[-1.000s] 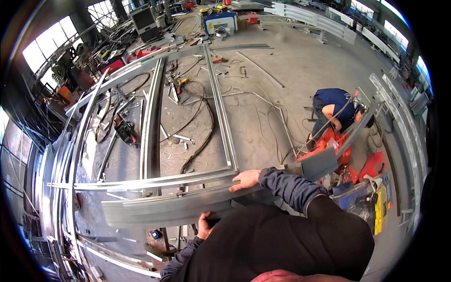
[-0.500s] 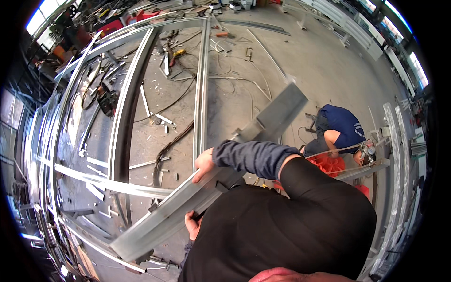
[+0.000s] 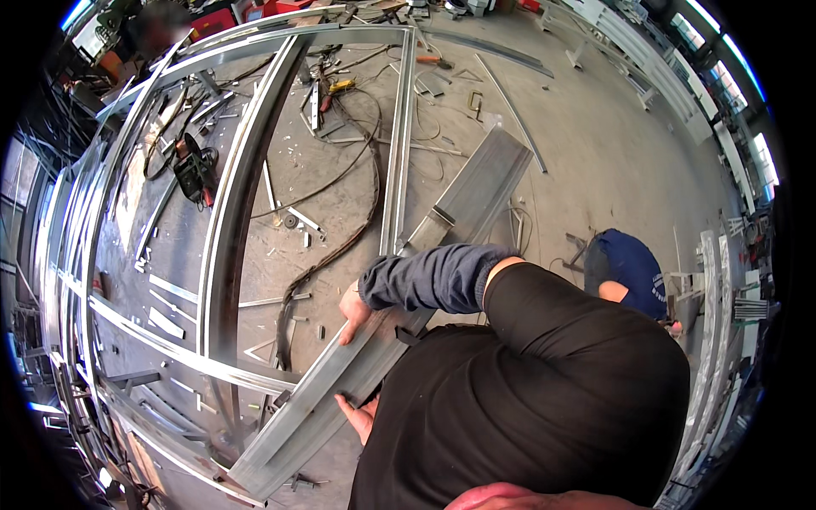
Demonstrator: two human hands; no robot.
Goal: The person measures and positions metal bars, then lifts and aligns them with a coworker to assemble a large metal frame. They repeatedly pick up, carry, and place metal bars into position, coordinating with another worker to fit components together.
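Note:
A long grey metal channel (image 3: 327,395) slants from the lower left across to the upper right in front of my body. My right hand (image 3: 353,313) is closed over its far edge, the fingers reaching onto the inner face. Lower down, my left hand (image 3: 361,416) grips the near edge, thumb stretched along the metal and the other fingers partly hidden. A short metal block (image 3: 431,228) sits across the channel further up. The channel's lower end overlaps the corner of a large welded metal frame (image 3: 223,212).
Cables (image 3: 374,183), offcuts and a yellow-handled tool (image 3: 342,86) lie on the floor inside the frame. A dark machine (image 3: 195,174) stands at the left. To the right a co-worker in a blue shirt (image 3: 627,272) bends down. White beams (image 3: 633,59) line the far right.
The channel has turned steeper in view, its lower end shifting right and down. Both hands have moved with it; my left fingers are straighter. The co-worker's red item is now hidden.

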